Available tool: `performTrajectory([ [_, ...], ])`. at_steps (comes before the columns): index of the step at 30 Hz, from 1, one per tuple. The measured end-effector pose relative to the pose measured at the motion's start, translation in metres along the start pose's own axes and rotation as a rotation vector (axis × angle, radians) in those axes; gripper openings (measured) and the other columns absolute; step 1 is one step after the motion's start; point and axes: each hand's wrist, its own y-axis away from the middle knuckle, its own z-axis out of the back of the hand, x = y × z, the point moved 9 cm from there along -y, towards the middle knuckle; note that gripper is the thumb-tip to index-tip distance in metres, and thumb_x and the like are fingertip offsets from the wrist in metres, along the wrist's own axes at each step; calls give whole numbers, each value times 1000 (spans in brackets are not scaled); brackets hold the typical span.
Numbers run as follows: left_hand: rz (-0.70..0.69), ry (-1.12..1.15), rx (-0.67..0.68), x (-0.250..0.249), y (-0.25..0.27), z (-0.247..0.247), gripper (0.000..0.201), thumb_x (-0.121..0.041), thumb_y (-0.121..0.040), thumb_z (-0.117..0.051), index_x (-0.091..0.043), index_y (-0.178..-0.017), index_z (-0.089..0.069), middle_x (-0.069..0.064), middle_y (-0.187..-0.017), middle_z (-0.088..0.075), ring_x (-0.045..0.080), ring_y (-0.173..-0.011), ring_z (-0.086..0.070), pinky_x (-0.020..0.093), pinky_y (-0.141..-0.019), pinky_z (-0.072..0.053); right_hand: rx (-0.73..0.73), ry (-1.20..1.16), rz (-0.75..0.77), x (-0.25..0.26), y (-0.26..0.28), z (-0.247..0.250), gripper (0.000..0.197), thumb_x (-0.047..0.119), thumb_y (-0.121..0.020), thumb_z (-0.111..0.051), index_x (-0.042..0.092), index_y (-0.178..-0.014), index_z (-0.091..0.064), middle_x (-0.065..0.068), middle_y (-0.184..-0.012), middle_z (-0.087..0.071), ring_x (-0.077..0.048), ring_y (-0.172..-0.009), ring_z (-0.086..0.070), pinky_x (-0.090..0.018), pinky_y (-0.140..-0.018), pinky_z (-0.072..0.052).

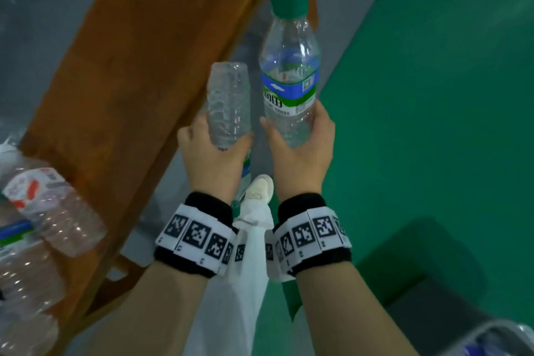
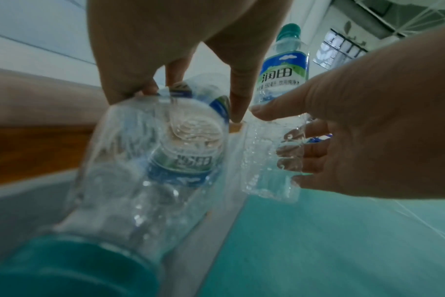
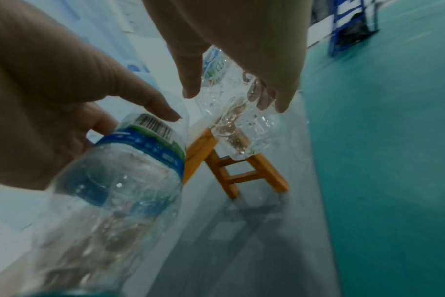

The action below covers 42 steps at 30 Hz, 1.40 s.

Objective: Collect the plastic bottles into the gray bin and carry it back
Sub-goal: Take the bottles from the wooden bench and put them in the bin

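Both hands gripping bottles — left [image 1: 212, 153] on an inverted one [image 1: 229, 101], right [image 1: 300, 150] on an upright one [image 1: 290, 66] — bin [image 1: 491, 338] low beside the right forearm.

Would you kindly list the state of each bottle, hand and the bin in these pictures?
left hand: grips the inverted bottle.
inverted bottle: cap down, base up, capped.
right hand: grips the upright bottle.
upright bottle: cap on, looks empty.
red-label bottle: lying on the wooden bench.
gray bin: holds bottles.
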Motion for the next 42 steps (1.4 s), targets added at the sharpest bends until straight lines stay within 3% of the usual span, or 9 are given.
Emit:
performTrajectory([
  [4, -2, -6, 153, 1, 43, -75, 65, -35, -62, -79, -18, -121, -57, 3, -115, -50, 12, -95, -55, 24, -88, -47, -124, -32, -116, -59, 13, 79, 74, 27, -71, -82, 16, -136, -49, 2, -121, -51, -7, -114, -48, -30, -104, -40],
  [6, -6, -14, 220, 6, 69, -111, 66, -35, -59, -77, -18, -120, -59, 7, -116, -54, 12, -92, -59, 27, -84, -53, -171, -20, -157, -91, 22, 117, 73, 24, -71, -82, 16, -135, -49, 2, -121, -50, -7, -114, -47, -26, -104, -38],
  [9, -65, -127, 321, 11, 122, -167, 61, -24, -69, -77, -17, -126, -56, 7, -121, -47, 7, -88, -53, 13, -75, -46, -297, -13, -241, -144, 46, 186, 73, 23, -72, -81, 17, -136, -47, 1, -121, -50, -10, -116, -47, -24, -105, -36],
  [12, -125, -193, 408, 15, 168, -209, 70, -26, -70, -78, -18, -134, -50, 5, -126, -42, 15, -106, -52, 27, -96, -46, -390, -19, -319, -191, 74, 236, 73, 22, -72, -81, 16, -136, -47, -1, -123, -50, -11, -118, -47, -14, -101, -30],
  [14, -164, -233, 461, 21, 198, -234, 75, -27, -72, -78, -19, -139, -45, 3, -128, -39, 13, -110, -48, 23, -100, -39, -439, -24, -373, -220, 94, 266, 73, 22, -72, -81, 15, -137, -47, -2, -124, -50, -13, -120, -47, -18, -103, -32],
  [20, -304, -393, 672, 58, 297, -319, 80, -22, -80, -72, -18, -148, -31, 8, -132, -37, 12, -115, -39, 4, -83, -18, -574, -63, -568, -306, 169, 345, 76, 25, -75, -80, 17, -141, -42, -3, -126, -49, -16, -118, -50, -24, -102, -37],
  [28, -371, -595, 912, 138, 434, -403, 81, -22, -83, -70, -20, -150, -25, 5, -135, -35, 12, -115, -41, 15, -90, -25, -716, -124, -833, -407, 269, 421, 77, 30, -80, -76, 19, -145, -36, -5, -138, -43, -21, -129, -42, -32, -105, -36],
  [38, -623, -773, 1047, 182, 571, -491, 79, -34, -86, -67, -16, -150, -25, 7, -135, -40, 19, -124, -44, 20, -99, -32, -828, -106, -1029, -522, 351, 536, 78, 27, -85, -70, 21, -149, -27, -11, -145, -35, -29, -135, -37, -44, -107, -37],
  [42, -654, -840, 1079, 202, 613, -537, 76, -41, -87, -63, -12, -148, -28, 10, -144, -37, 24, -131, -41, 33, -109, -34, -808, -61, -1138, -577, 379, 574, 78, 26, -85, -70, 16, -150, -26, -16, -146, -34, -34, -135, -36, -40, -109, -33],
])
